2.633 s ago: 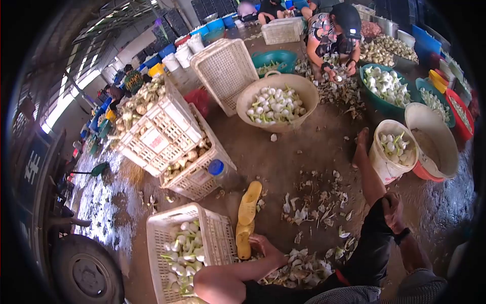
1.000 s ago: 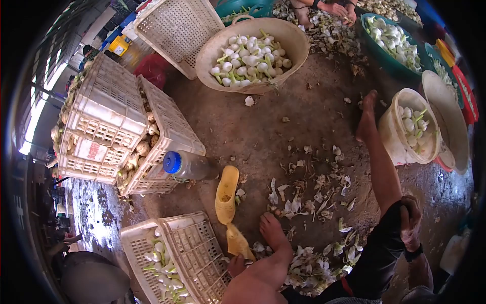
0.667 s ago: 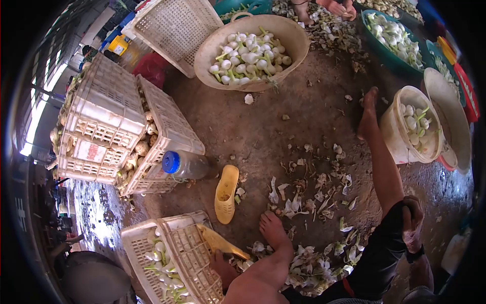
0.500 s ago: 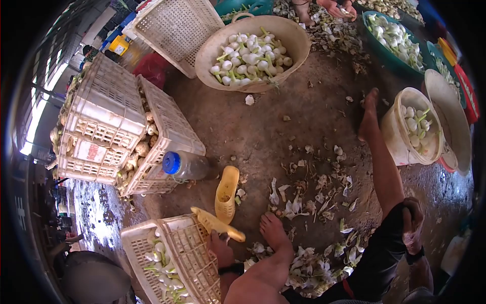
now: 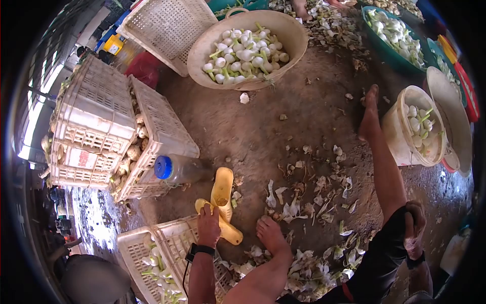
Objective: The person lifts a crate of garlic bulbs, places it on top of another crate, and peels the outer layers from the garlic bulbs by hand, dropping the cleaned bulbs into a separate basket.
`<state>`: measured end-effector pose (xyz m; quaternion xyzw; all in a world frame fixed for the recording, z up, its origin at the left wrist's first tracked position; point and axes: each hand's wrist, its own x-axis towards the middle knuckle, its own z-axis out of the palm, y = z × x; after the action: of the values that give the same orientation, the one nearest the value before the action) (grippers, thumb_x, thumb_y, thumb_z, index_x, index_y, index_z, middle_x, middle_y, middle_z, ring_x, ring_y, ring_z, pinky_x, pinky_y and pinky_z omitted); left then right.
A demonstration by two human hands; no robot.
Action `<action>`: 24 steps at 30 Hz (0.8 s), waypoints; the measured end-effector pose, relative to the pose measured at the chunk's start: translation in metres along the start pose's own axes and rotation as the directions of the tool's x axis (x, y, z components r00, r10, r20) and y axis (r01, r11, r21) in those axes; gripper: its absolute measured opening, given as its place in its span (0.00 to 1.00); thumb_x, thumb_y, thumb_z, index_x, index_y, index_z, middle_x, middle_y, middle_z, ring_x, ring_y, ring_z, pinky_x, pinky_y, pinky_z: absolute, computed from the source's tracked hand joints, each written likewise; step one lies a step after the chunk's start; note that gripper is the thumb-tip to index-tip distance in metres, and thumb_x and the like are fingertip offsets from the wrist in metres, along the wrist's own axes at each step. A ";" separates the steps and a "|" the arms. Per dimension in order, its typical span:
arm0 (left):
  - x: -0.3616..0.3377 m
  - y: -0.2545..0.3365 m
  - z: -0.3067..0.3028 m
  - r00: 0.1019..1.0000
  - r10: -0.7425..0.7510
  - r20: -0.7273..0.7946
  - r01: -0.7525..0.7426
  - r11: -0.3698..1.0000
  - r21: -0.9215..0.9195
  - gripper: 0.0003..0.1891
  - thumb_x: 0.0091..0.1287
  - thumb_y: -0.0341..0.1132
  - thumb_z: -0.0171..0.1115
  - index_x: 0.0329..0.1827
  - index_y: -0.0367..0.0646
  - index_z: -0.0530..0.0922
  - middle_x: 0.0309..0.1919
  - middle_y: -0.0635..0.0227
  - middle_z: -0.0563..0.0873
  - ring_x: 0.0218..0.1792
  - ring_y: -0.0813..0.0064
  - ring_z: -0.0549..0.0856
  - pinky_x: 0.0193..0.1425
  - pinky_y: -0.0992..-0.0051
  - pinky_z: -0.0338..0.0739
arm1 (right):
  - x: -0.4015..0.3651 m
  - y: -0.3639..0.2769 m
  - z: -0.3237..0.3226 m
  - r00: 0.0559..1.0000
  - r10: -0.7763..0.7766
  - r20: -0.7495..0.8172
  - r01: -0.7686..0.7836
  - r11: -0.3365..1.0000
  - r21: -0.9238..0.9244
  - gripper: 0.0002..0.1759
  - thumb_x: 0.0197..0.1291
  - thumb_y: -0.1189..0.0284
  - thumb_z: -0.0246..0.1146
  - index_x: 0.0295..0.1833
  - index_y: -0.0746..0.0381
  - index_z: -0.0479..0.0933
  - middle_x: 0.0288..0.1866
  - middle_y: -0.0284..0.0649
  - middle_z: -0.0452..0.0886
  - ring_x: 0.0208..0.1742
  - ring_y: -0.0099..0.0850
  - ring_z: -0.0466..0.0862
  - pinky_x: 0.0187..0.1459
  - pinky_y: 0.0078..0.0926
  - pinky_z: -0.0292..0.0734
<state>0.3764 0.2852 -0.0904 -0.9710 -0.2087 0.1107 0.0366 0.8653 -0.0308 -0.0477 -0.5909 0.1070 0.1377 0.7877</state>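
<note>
My left hand (image 5: 208, 226), with a dark band at the wrist, is closed over one yellow slip-on shoe (image 5: 231, 233). That shoe lies tilted against the second yellow shoe (image 5: 222, 187), which rests on the floor. My fingers cover part of the held shoe. At the right, my right hand (image 5: 414, 225) is bent round the hem of my black shorts (image 5: 377, 261) near the knee. Close to my left forearm stands a white plastic crate (image 5: 174, 234) with peeled garlic bulbs (image 5: 159, 273) in it. My bare foot (image 5: 271, 233) is just right of the shoes.
A clear jar with a blue lid (image 5: 179, 168) lies by stacked crates (image 5: 93, 129) of unpeeled bulbs. A wide tub (image 5: 200, 58) of peeled garlic is ahead. Garlic skins (image 5: 309, 273) litter the floor. A white bucket (image 5: 397, 126) stands right, and another person's foot shows at the top.
My left hand has moved up and forward from the near end of the tilted shoe to over its middle. The shoe has turned slightly. My right hand stays at the shorts.
</note>
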 end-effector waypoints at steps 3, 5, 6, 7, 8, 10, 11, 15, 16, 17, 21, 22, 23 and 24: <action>0.006 -0.001 0.015 0.999 0.045 -0.027 -0.042 0.994 0.105 0.19 0.54 0.30 0.65 0.50 0.42 0.78 0.59 0.56 0.73 0.63 0.54 0.71 0.63 0.59 0.69 | 0.004 0.003 0.001 1.000 0.007 -0.008 -0.006 1.000 0.009 0.50 0.66 0.36 0.43 0.79 0.57 0.37 0.81 0.37 0.43 0.81 0.34 0.44 0.76 0.39 0.43; 0.010 -0.003 0.022 0.999 0.042 -0.030 -0.037 0.991 0.126 0.16 0.55 0.31 0.65 0.49 0.42 0.80 0.61 0.56 0.72 0.65 0.54 0.70 0.64 0.58 0.67 | 0.006 0.002 -0.001 1.000 0.006 -0.014 -0.006 1.000 0.011 0.51 0.66 0.34 0.42 0.80 0.57 0.36 0.83 0.37 0.42 0.82 0.33 0.43 0.77 0.39 0.42; 0.012 -0.004 0.023 0.997 0.070 -0.024 -0.066 0.990 0.126 0.18 0.53 0.31 0.66 0.49 0.42 0.80 0.62 0.56 0.71 0.66 0.53 0.68 0.66 0.57 0.66 | 0.006 0.003 0.001 1.000 0.011 -0.018 -0.011 1.000 0.011 0.52 0.66 0.33 0.42 0.81 0.56 0.35 0.83 0.37 0.41 0.82 0.33 0.43 0.78 0.39 0.41; 0.013 -0.004 0.024 0.995 0.098 -0.016 -0.095 0.988 0.125 0.20 0.51 0.31 0.68 0.49 0.42 0.81 0.64 0.56 0.71 0.68 0.52 0.67 0.67 0.56 0.65 | 0.006 0.001 0.004 1.000 0.015 -0.019 -0.015 1.000 0.005 0.53 0.66 0.33 0.42 0.82 0.56 0.35 0.84 0.36 0.40 0.83 0.33 0.42 0.78 0.39 0.41; 0.016 0.001 0.013 0.994 0.111 0.006 -0.111 0.992 0.067 0.12 0.53 0.30 0.66 0.41 0.41 0.83 0.65 0.56 0.70 0.69 0.53 0.66 0.67 0.56 0.65 | -0.003 -0.001 -0.001 1.000 0.005 -0.017 -0.005 1.000 -0.026 0.53 0.66 0.32 0.42 0.82 0.56 0.34 0.85 0.36 0.40 0.83 0.33 0.41 0.78 0.39 0.40; 0.020 0.002 0.003 0.983 0.184 0.000 -0.183 0.982 0.048 0.10 0.52 0.31 0.66 0.38 0.42 0.83 0.63 0.58 0.72 0.69 0.55 0.66 0.67 0.57 0.65 | -0.060 -0.020 -0.046 0.995 -0.099 0.022 0.101 0.956 -0.274 0.38 0.64 0.47 0.45 0.70 0.61 0.47 0.71 0.41 0.53 0.71 0.36 0.54 0.70 0.38 0.51; 0.021 0.000 0.000 0.968 0.252 -0.010 -0.251 0.967 0.037 0.09 0.51 0.31 0.66 0.36 0.43 0.84 0.62 0.59 0.74 0.68 0.56 0.67 0.66 0.57 0.65 | -0.109 -0.030 -0.080 0.981 -0.182 0.071 0.194 0.868 -0.458 0.30 0.63 0.55 0.47 0.63 0.63 0.54 0.65 0.43 0.59 0.65 0.37 0.61 0.66 0.37 0.56; 0.033 -0.005 0.026 0.930 0.366 0.048 -0.367 0.930 0.032 0.09 0.49 0.33 0.66 0.34 0.46 0.84 0.58 0.64 0.78 0.67 0.59 0.68 0.65 0.60 0.64 | -0.267 -0.056 -0.177 0.910 -0.333 0.248 0.370 0.378 -0.849 0.10 0.58 0.77 0.54 0.44 0.70 0.74 0.45 0.51 0.79 0.47 0.42 0.80 0.54 0.35 0.72; 0.038 -0.001 0.031 0.935 0.339 0.105 -0.344 0.938 0.038 0.09 0.48 0.34 0.66 0.33 0.47 0.84 0.56 0.66 0.79 0.66 0.61 0.69 0.65 0.61 0.63 | -0.270 -0.057 -0.177 0.926 -0.322 0.196 0.323 0.412 -0.852 0.10 0.58 0.77 0.54 0.43 0.70 0.75 0.45 0.52 0.79 0.48 0.44 0.80 0.53 0.35 0.72; 0.041 0.001 0.034 0.936 0.312 0.162 -0.323 0.945 0.047 0.09 0.47 0.35 0.66 0.32 0.48 0.83 0.55 0.68 0.80 0.66 0.62 0.69 0.65 0.62 0.63 | -0.270 -0.057 -0.177 0.924 -0.330 0.194 0.325 0.409 -0.853 0.10 0.58 0.77 0.54 0.43 0.70 0.75 0.45 0.52 0.79 0.48 0.44 0.80 0.53 0.35 0.72; 0.037 -0.008 0.018 0.937 0.341 0.079 -0.330 0.936 -0.120 0.11 0.42 0.31 0.69 0.32 0.47 0.83 0.52 0.69 0.83 0.62 0.64 0.74 0.63 0.60 0.67 | -0.268 -0.056 -0.179 0.904 -0.355 0.239 0.371 0.373 -0.851 0.10 0.57 0.77 0.55 0.43 0.70 0.75 0.46 0.52 0.79 0.48 0.45 0.80 0.53 0.35 0.72; 0.034 -0.009 0.014 0.940 0.340 -0.024 -0.339 0.926 -0.167 0.14 0.40 0.29 0.70 0.33 0.46 0.83 0.47 0.67 0.85 0.58 0.62 0.77 0.62 0.59 0.69 | -0.268 -0.056 -0.179 0.907 -0.352 0.233 0.366 0.379 -0.850 0.10 0.57 0.77 0.55 0.44 0.70 0.75 0.46 0.52 0.79 0.48 0.45 0.80 0.53 0.35 0.72; 0.034 -0.007 0.006 0.938 0.345 -0.028 -0.344 0.924 -0.164 0.14 0.40 0.29 0.70 0.33 0.46 0.83 0.47 0.67 0.85 0.58 0.62 0.77 0.62 0.59 0.69 | -0.267 -0.054 -0.183 0.906 -0.357 0.229 0.365 0.381 -0.850 0.10 0.57 0.77 0.55 0.44 0.70 0.75 0.46 0.52 0.79 0.48 0.45 0.80 0.53 0.35 0.72; 0.034 -0.003 -0.006 0.944 0.330 -0.016 -0.326 0.922 -0.209 0.14 0.40 0.29 0.70 0.33 0.46 0.82 0.44 0.67 0.85 0.58 0.61 0.77 0.62 0.59 0.69 | -0.265 -0.051 -0.187 0.899 -0.365 0.244 0.386 0.393 -0.835 0.10 0.57 0.77 0.55 0.43 0.69 0.75 0.46 0.52 0.79 0.48 0.45 0.80 0.53 0.36 0.72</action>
<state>0.4070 0.3020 -0.0908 -0.9895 -0.0540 0.1024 -0.0868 0.6327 -0.2474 0.0339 -0.9119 -0.1211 -0.0024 0.3920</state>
